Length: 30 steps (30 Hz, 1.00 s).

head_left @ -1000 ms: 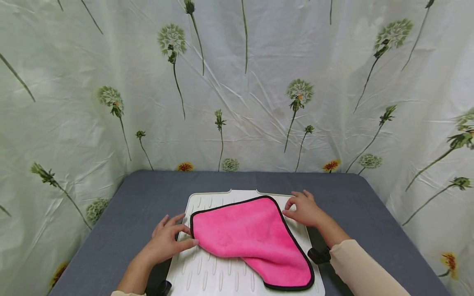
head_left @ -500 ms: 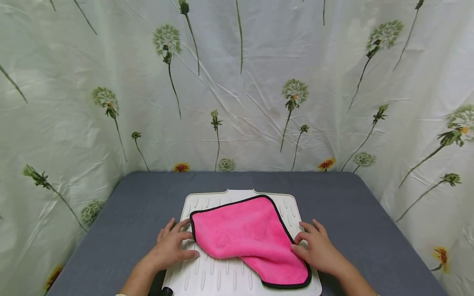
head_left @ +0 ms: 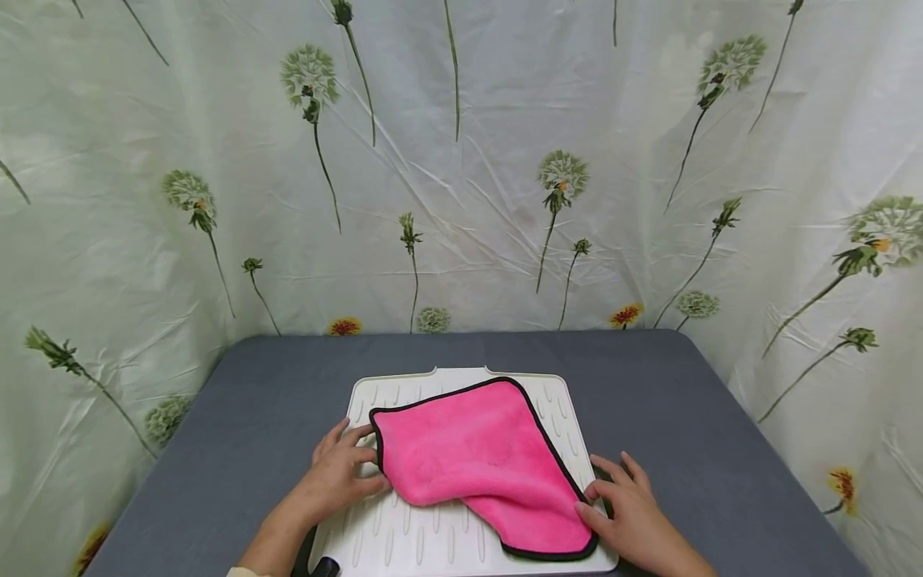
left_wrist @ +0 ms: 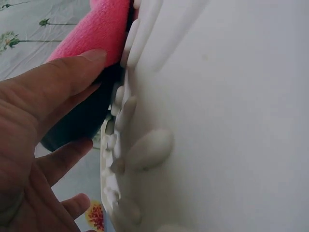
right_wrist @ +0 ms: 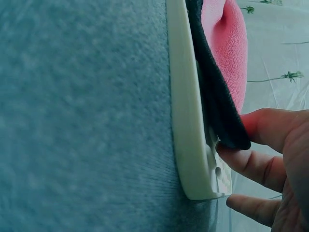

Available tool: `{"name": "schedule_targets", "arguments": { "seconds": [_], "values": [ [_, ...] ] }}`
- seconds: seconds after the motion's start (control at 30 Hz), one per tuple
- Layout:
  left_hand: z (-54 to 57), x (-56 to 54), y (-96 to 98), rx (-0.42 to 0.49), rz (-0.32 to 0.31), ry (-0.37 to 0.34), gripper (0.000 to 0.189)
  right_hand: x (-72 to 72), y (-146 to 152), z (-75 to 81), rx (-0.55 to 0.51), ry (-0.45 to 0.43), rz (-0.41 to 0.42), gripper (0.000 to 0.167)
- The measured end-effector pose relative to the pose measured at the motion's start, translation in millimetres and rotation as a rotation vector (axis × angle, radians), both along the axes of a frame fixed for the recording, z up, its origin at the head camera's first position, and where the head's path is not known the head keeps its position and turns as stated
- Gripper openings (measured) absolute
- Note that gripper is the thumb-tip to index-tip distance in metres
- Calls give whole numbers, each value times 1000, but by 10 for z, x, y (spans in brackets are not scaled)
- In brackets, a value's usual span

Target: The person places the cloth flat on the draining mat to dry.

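A pink plush cloth (head_left: 476,449) with black trim lies partly folded over a white ridged tray (head_left: 425,545). My left hand (head_left: 335,479) is at the cloth's left edge; in the left wrist view its thumb (left_wrist: 77,72) lies on the pink face, with the cloth's dark edge between thumb and fingers. At the lower right side, my right hand (head_left: 630,517) pinches the trimmed edge. The right wrist view has the black trim (right_wrist: 217,92) between thumb and index finger, lifted a little off the tray rim (right_wrist: 186,111). The other fingers are spread.
The tray sits on a table with a grey cover (head_left: 692,425). Behind and at both sides hangs a pale curtain (head_left: 461,200) printed with dandelions. A small black object (head_left: 326,567) shows by the left wrist.
My right hand has come down along the cloth's right edge from near the tray's upper right and now pinches that edge lower down. The left hand stays at the left edge.
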<state>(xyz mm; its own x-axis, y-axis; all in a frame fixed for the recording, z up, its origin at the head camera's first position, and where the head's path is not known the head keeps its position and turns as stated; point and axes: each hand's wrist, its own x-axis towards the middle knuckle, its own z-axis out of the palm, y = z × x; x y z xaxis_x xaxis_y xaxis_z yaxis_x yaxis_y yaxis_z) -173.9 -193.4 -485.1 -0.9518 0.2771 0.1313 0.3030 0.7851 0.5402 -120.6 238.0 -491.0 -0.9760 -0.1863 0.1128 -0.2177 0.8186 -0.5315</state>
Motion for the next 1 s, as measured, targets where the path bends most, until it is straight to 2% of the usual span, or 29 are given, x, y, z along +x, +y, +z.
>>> {"name": "schedule_targets", "arguments": {
  "seconds": [0.37,0.53,0.77,0.87,1.0],
  "values": [
    [-4,-33,40,-24,34,4,14,-6,-8,-39,-13,54,20,40],
    [25,-23,18,6,37,-16,12,-13,8,-67,-18,91,25,43],
    [63,0,-64,52,49,20,12,-35,49,-57,-9,100,28,43],
    [96,5,-106,65,52,-13,12,-37,72,-50,-9,106,27,42],
    [130,1,-161,70,61,-97,10,-35,94,-54,-13,119,21,41]
  ]
}}
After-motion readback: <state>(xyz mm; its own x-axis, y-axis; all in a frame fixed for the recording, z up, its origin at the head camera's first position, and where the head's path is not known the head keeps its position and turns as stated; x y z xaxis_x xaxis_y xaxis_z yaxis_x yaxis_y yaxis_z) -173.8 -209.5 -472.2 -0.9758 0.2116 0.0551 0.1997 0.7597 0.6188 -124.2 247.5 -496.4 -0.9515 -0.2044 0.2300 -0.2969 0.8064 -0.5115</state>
